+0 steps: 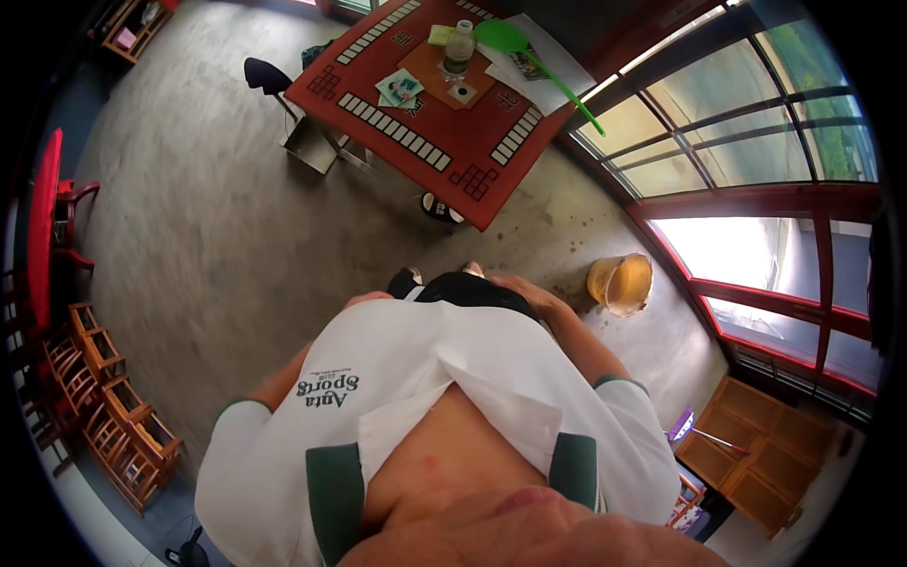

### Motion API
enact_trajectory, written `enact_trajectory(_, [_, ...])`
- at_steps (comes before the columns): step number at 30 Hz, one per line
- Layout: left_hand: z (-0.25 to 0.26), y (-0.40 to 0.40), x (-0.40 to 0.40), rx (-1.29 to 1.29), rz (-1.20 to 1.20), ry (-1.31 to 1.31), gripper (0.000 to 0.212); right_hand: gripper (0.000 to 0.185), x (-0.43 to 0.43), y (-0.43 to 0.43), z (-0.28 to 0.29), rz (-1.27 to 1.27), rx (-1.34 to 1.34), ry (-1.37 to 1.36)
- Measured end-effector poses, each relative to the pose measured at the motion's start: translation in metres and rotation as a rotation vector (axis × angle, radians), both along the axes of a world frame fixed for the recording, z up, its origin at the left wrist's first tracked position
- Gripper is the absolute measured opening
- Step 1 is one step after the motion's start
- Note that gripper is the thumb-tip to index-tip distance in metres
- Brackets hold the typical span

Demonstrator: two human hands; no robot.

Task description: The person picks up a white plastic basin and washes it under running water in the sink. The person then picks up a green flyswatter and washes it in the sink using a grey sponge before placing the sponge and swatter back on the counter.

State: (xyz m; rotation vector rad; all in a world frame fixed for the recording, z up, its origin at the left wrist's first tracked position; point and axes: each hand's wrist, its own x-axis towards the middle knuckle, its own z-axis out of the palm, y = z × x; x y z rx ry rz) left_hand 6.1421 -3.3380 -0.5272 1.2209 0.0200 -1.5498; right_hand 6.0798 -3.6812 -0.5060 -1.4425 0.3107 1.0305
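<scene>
My right hand [526,292] rests against the black trousers [468,289] at my hip, palm side hidden. Nothing shows in it. Only the back of my left hand [368,298] peeks out past the white shirt [425,340], near the other hip; its fingers are hidden. Ahead of me stands a table with a red mahjong-pattern top [468,205]. On it are a clear plastic bottle [459,48] with a white cap, cards [400,88], a green fly swatter [504,37] and white sheets [556,74]. The swatter's handle juts past the table's edge.
A yellow bucket [621,285] sits on the concrete floor to the right, by red-framed glass doors [751,248]. A black stool [441,208] is partly under the table. Wooden chairs [120,418] line the left; a wooden cabinet [758,453] and a broom [684,424] are behind right.
</scene>
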Motion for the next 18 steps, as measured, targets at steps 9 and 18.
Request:
enact_trajectory(9, [0.014, -0.051, 0.008, -0.035, 0.038, -0.239, 0.011, 0.041, -0.124, -0.032, -0.021, -0.351, -0.051, -0.02])
enact_trajectory(18, [-0.017, -0.089, 0.007, 0.123, 0.14, -0.291, 0.016, 0.036, -0.007, -0.107, -0.016, 0.178, -0.332, -0.041])
